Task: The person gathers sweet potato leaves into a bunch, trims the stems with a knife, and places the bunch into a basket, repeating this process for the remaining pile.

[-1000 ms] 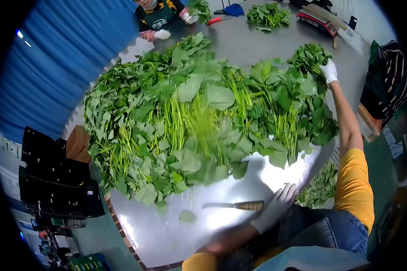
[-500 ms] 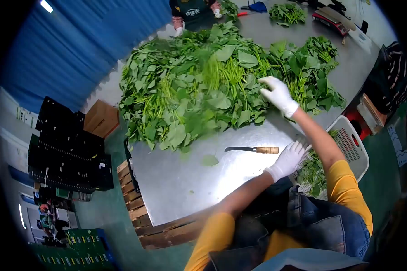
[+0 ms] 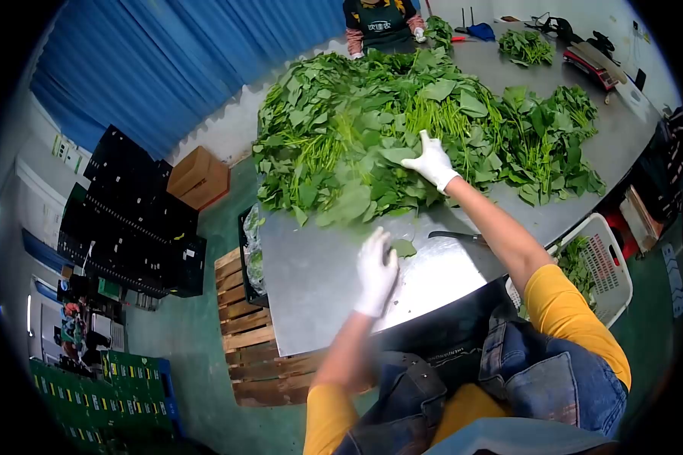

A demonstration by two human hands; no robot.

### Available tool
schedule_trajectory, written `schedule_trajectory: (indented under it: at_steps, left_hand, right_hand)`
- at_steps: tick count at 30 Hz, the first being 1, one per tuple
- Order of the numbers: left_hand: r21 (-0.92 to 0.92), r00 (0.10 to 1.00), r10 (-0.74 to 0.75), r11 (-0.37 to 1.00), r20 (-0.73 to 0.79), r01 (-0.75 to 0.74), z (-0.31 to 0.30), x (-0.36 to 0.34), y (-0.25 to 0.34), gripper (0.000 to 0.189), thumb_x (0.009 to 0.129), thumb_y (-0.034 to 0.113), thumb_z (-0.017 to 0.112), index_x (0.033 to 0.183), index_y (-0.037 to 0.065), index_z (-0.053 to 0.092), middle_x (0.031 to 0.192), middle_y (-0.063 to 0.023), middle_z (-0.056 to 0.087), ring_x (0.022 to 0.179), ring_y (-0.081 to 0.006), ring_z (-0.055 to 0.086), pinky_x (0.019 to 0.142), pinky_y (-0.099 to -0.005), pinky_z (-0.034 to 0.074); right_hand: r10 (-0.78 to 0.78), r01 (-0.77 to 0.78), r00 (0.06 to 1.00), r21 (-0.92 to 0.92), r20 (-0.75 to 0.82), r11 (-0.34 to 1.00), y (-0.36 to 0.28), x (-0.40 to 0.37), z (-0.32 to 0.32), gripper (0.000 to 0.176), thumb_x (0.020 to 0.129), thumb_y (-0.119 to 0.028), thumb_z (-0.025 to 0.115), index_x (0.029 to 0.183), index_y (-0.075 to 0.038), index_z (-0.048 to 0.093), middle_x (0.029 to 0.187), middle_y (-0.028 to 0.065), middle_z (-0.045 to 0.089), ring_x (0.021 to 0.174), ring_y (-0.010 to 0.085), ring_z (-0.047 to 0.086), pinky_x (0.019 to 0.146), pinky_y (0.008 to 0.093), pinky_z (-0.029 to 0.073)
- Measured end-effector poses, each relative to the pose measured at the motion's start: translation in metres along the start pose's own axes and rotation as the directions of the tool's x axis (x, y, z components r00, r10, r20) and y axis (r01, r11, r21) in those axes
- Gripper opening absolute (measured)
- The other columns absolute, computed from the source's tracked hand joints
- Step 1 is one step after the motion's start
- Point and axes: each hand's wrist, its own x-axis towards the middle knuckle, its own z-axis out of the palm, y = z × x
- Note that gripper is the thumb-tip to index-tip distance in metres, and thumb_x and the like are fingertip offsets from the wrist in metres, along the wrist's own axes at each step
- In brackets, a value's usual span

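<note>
A big heap of leafy green stems covers the back of the metal table. My right hand, in a white glove, reaches to the heap's front with its fingers spread against the leaves. Lower and to the left, my left hand, also gloved, is over the bare metal near the heap's front edge, its fingers apart and nothing in them. A loose leaf lies just right of it. The knife rests on the table, its handle hidden behind my right forearm.
A white basket with greens stands at the right. Across the table is a person in a dark apron. A red scale sits at the back right. Black crates, a cardboard box and a wooden pallet are at the left.
My left hand has moved left from beside the basket to the table in front of the heap. My right hand has shifted left along the leaves. The view has turned toward the left.
</note>
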Motion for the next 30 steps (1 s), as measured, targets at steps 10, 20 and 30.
schedule_trajectory:
  at_steps: [10,20,30]
  left_hand:
    - [0.008,0.976,-0.126,0.991,-0.179,0.13,0.046,0.142,-0.031,0.062,0.079,0.026,0.067,0.129,-0.002,0.044,0.139,-0.0237,0.039,0.13,-0.0366,0.036,0.109,-0.044,0.026]
    - [0.45,0.837,-0.199,0.767,-0.509,0.456,0.169,0.197,-0.092,0.065,0.074,0.035,0.072,0.121,-0.004,0.049,0.146,-0.029,0.024,0.137,-0.0429,0.02,0.11,-0.0491,0.02]
    - [-0.533,0.918,-0.386,0.798,-0.091,0.282,0.103,0.145,-0.033,0.035,0.067,-0.006,0.053,0.101,0.002,0.051,0.088,-0.0157,0.058,0.083,-0.0325,0.057,0.079,-0.0358,0.045]
  right_hand:
    - [-0.099,0.1,0.995,0.079,-0.02,0.992,0.027,-0.018,0.002,0.084,0.073,-0.026,0.071,0.144,-0.009,0.029,0.141,0.0219,0.037,0.13,0.0349,0.037,0.107,0.0363,0.032]
    - [0.244,-0.242,0.97,0.155,0.007,0.958,0.039,-0.001,0.011,0.122,0.062,-0.051,0.08,0.144,0.009,0.011,0.141,0.0322,0.031,0.13,0.0381,0.037,0.108,0.0365,0.032]
    - [-0.14,0.217,0.971,0.473,-0.192,0.854,-0.005,-0.056,0.045,0.059,0.08,-0.002,0.059,0.136,-0.001,0.04,0.124,0.0188,0.054,0.119,0.0291,0.051,0.099,0.0332,0.039]
